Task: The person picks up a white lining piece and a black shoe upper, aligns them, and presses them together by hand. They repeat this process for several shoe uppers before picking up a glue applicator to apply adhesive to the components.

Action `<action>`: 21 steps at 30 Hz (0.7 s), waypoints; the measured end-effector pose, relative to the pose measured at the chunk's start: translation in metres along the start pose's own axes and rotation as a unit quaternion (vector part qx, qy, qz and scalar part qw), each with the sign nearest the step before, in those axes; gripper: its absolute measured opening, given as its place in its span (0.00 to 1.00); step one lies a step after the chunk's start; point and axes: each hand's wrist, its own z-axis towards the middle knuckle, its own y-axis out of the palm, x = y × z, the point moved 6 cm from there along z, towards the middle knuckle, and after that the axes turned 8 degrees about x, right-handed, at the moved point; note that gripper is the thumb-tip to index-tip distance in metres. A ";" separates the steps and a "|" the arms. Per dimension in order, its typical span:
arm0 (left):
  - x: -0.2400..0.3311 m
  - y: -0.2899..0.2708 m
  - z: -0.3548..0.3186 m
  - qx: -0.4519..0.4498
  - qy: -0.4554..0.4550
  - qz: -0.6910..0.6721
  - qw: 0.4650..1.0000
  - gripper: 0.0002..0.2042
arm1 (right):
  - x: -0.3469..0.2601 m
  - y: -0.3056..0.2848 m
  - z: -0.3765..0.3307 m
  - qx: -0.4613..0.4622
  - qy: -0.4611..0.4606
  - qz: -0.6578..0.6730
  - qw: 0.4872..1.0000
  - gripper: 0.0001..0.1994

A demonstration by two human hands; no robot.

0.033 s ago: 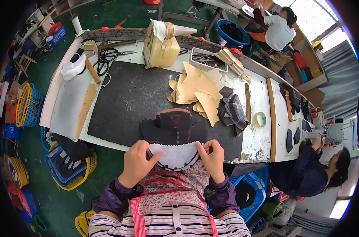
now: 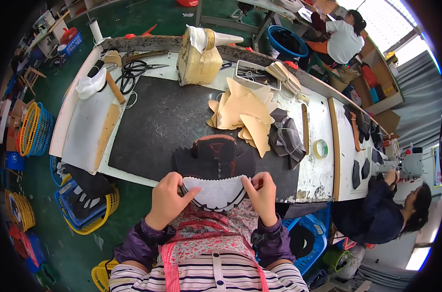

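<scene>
Between both hands a curved fabric piece point(image 2: 215, 192), white on its upper face with a dark notched border, is held at the table's front edge. My left hand point(image 2: 170, 200) pinches its left end, the thumb lying over the white face. Its right end is gripped by my right hand point(image 2: 261, 198) between thumb and fingers. Just beyond, dark jagged-edged fabric pieces point(image 2: 213, 158) with orange-brown marks lie on the black mat point(image 2: 153, 121). Farther back sits a pile of tan zigzag-edged pieces point(image 2: 240, 109), beside a tied dark bundle point(image 2: 287, 138).
Black-handled scissors point(image 2: 133, 70), a wooden-handled tool point(image 2: 115, 87), a yellowish block point(image 2: 200, 63), a tool tray point(image 2: 255, 75) and a tape roll point(image 2: 321, 148) lie around the mat. Baskets point(image 2: 87, 204) stand at the left. A co-worker point(image 2: 381, 214) sits at a sewing machine point(image 2: 411, 165) on the right.
</scene>
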 end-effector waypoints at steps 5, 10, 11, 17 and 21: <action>-0.047 0.020 -0.016 0.044 -0.142 -0.111 0.983 0.28 | -0.004 0.007 0.018 0.029 -0.033 0.144 0.989 0.23; -0.063 0.032 -0.021 0.024 -0.137 -0.182 0.973 0.37 | -0.007 0.037 0.019 -0.108 0.040 0.249 0.962 0.27; -0.063 0.030 -0.017 0.014 -0.188 -0.251 0.949 0.36 | -0.008 0.041 0.019 -0.121 0.052 0.266 0.955 0.26; -0.094 0.000 -0.002 -0.004 -0.316 -0.347 0.883 0.34 | -0.030 0.064 0.007 -0.185 -0.054 0.200 0.961 0.29; -0.121 -0.016 0.005 -0.057 -0.246 -0.336 0.907 0.32 | -0.097 0.045 0.062 -0.323 -0.190 -0.203 0.905 0.20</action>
